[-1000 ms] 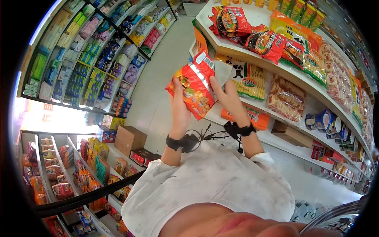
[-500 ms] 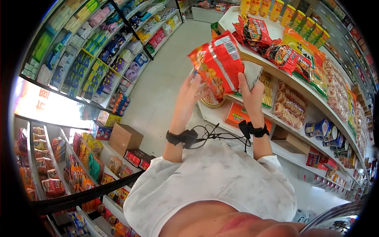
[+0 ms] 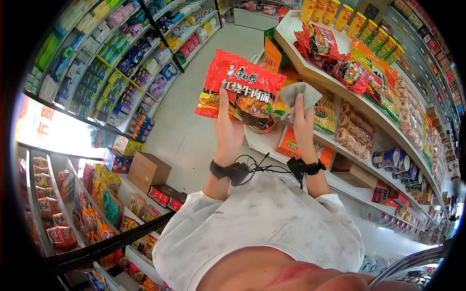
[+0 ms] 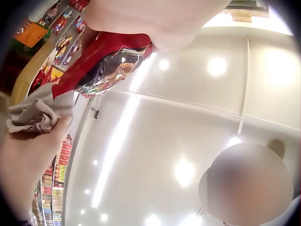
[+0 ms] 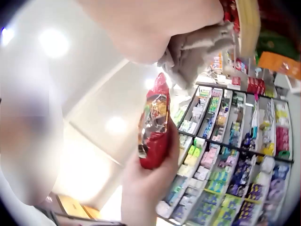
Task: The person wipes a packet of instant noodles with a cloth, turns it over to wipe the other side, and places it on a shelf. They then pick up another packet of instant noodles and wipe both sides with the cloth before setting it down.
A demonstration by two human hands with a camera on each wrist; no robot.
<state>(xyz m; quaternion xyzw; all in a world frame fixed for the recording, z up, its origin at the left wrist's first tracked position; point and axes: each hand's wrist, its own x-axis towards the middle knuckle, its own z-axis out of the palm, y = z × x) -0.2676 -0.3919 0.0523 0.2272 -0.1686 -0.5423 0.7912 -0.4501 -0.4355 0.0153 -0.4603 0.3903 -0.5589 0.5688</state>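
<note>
A red packet of instant noodles (image 3: 233, 80) is held up in front of the body, its printed front facing the head camera. My left hand (image 3: 228, 133) grips its lower left part, thumb over the front. In the right wrist view the noodle packet (image 5: 157, 120) appears edge-on in that hand. My right hand (image 3: 304, 131) pinches a folded grey cloth (image 3: 300, 95) beside the packet's right edge. The left wrist view also shows the cloth (image 4: 37, 113) bunched in the right hand's fingers, close to the packet's end.
A white tiered shelf (image 3: 296, 22) on the right bears red noodle packets (image 3: 320, 41), snack bags and yellow canisters (image 3: 342, 19). An orange box (image 3: 291, 140) lies on its lower tier. Stocked shelves (image 3: 111, 63) line the left, with a cardboard box (image 3: 148, 172) below.
The noodle packet has turned from its back to its front and now lies further left in view. The left hand's hold changed, and the right hand with the cloth has come away from the packet's face.
</note>
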